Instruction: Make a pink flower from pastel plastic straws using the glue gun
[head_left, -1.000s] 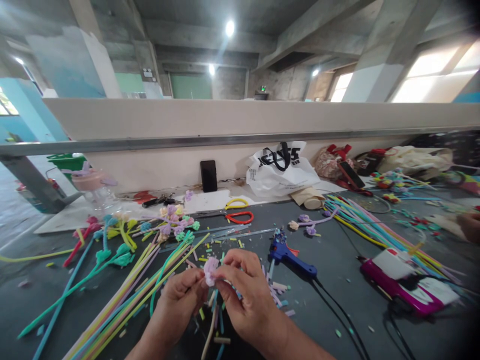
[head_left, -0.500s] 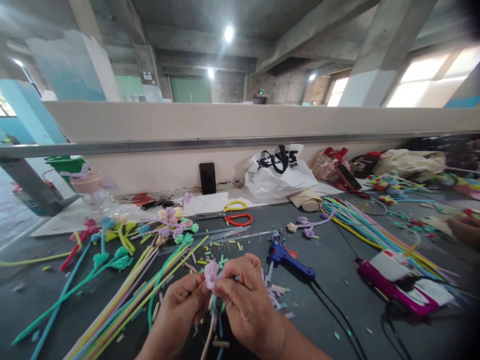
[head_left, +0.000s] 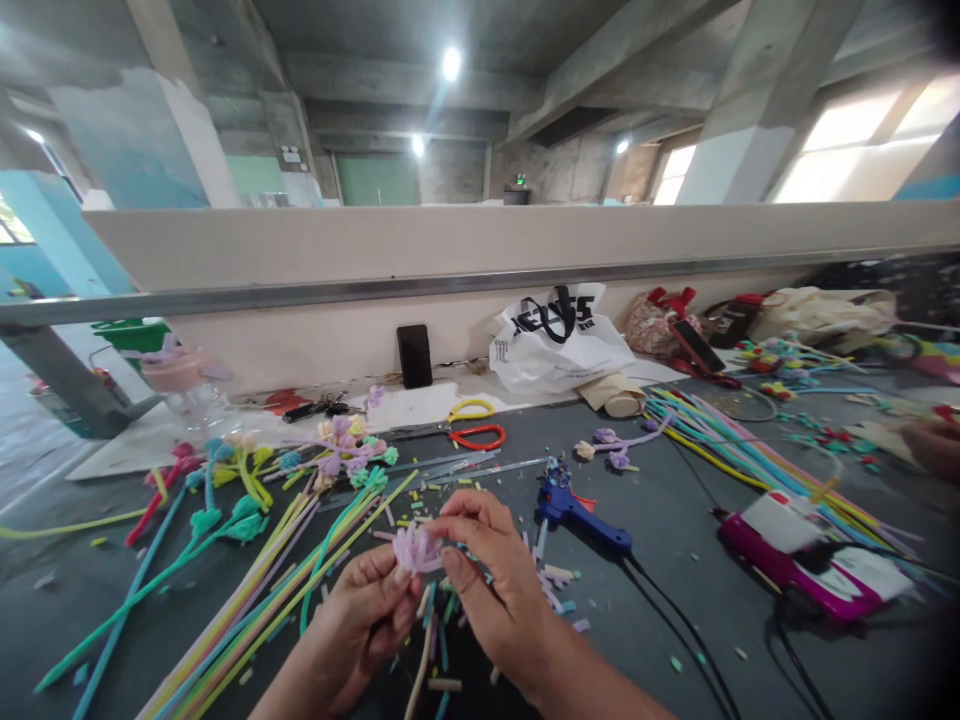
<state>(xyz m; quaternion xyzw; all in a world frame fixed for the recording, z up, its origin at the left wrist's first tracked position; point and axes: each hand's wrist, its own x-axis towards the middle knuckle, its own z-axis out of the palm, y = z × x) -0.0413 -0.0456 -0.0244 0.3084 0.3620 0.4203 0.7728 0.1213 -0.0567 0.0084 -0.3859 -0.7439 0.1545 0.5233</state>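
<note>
A small lilac pipe-cleaner flower (head_left: 415, 550) with looped petals is held up over the dark table. My left hand (head_left: 360, 610) pinches its lower left side between thumb and fingertips. At the flower's right side, my right hand (head_left: 491, 580) has thumb and forefinger closed loosely round the petals. Cut pipe-cleaner bits (head_left: 555, 590) in several colours lie beneath and beside the hands. A blue glue gun (head_left: 585, 520) rests to the right of my right hand. Left of my left hand runs a bundle of long pastel pipe cleaners (head_left: 255, 600).
Scissors (head_left: 476, 436) with red and yellow handles lie behind the hands. Finished flowers (head_left: 345, 447) are at the back left. A phone (head_left: 415, 356) leans on the partition beside a white bag (head_left: 559, 345). A magenta device (head_left: 810, 570) with cords sits right. Another person's hand (head_left: 934, 440) shows at the right edge.
The lilac flower has shifted slightly left and turned, its petals now more spread. My right thumb and forefinger have moved further apart round it. My left hand keeps its pinch.
</note>
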